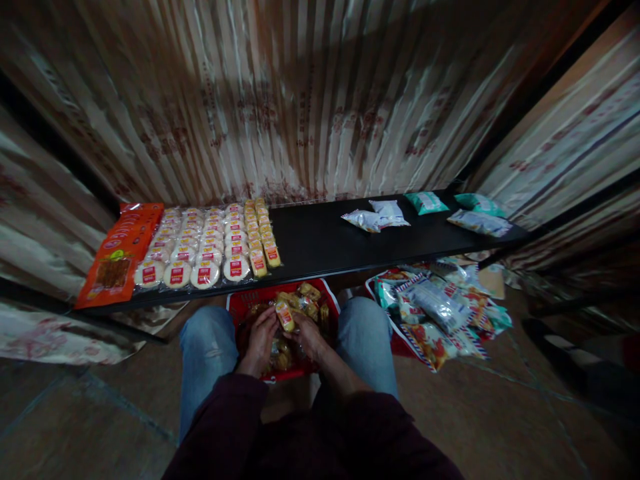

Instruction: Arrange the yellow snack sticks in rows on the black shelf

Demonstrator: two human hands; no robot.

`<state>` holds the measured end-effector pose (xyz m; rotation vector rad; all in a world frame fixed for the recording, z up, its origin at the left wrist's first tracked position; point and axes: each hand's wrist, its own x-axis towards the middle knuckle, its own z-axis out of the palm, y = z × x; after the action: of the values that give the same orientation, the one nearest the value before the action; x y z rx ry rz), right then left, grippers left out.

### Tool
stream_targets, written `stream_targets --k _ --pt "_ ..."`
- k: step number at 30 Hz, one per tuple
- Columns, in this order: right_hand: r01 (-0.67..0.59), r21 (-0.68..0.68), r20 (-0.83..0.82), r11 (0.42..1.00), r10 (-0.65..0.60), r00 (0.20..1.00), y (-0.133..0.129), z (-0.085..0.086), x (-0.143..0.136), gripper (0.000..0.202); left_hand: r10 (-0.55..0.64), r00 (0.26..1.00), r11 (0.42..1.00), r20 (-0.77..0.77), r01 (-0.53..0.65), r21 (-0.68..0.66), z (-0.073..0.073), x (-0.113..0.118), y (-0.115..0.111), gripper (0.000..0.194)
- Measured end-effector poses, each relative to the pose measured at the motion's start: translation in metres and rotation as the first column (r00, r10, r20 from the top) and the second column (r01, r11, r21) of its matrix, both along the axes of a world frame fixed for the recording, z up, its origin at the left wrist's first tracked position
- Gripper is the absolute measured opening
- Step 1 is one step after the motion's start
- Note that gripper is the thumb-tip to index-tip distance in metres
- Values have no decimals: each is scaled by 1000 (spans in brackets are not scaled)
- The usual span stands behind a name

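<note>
Dim view down on a long black shelf (pixel 313 243), the landmark here. Below its front edge, L of centre, a red basket (pixel 295 375) sits between the person's denim-clad knees, w/ small yellow wrapped snacks inside. Over it — just in front of & below the shelf — both hands meet on one yellow snack pkt (pixel 285 316): L hand (pixel 263 339) has fingertips on its L side, R hand (pixel 306 335) has fingers closed round its R side, so it's clamped btwn them; how tightly, can't tell. Its label is orange-red & white, text too small to read.

On the shelf's L end: an orange bag (pixel 120 257) w/ pale lettering, unreadable, then four columns of round white wrapped crackers (pixel 195 250) w/ red labels, then two columns of yellow pkts (pixel 261 237), labels likewise illegible. On the shelf's R half: blue-&-white pkts (pixel 387 213) & teal ones (pixel 426 203). Below the shelf's R part: a heap of glossy snack bags (pixel 440 310), some w/ striped edges. Behind the shelf: pleated curtain (pixel 300 100), reddish print, can't be read.
</note>
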<state>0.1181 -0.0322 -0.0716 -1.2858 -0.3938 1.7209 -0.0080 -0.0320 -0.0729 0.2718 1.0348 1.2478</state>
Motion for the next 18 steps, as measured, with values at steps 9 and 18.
stream_targets --k 9,18 --pt "38 29 54 999 -39 998 1 2 -2 22 -31 999 999 -9 31 -19 1 -2 -3 23" --pt "9 141 144 990 -29 989 -2 0 -4 29 -42 995 996 -92 35 -77 1 0 -5 29"
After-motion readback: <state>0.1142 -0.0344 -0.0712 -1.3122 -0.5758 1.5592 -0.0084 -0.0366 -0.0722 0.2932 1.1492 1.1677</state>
